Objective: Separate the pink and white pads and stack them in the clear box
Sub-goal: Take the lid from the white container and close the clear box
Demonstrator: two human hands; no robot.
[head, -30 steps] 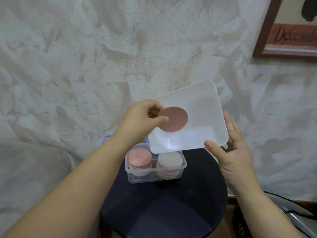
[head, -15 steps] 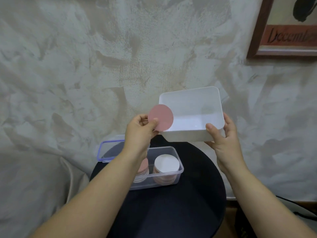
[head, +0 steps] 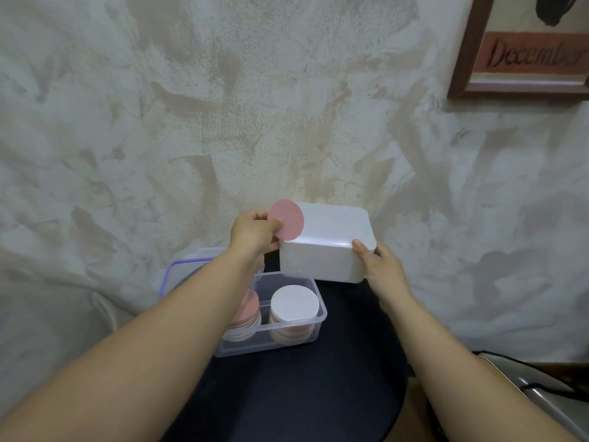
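My left hand (head: pixel 253 232) pinches a round pink pad (head: pixel 286 220) by its edge, holding it upright above the clear box. My right hand (head: pixel 381 266) grips the right end of a white plastic tub (head: pixel 325 247), held in the air beside the pad. Below them the clear box (head: pixel 287 341) sits on a round black stool (head: pixel 318 393). Inside it stand two stacks: one with a pink pad on top (head: pixel 247 309), partly hidden by my left forearm, and one with a white pad on top (head: pixel 294 303).
The box's clear lid with a blue rim (head: pixel 181 272) lies behind the box at the stool's back left edge. A rough plastered wall stands close behind. A framed picture (head: pixel 522 49) hangs at the upper right. A grey object with a cable (head: pixel 541 393) is at the lower right.
My left hand drew the pink pad out of the white tub to its left side. My right hand tipped the tub upright and lowered it toward the stool.
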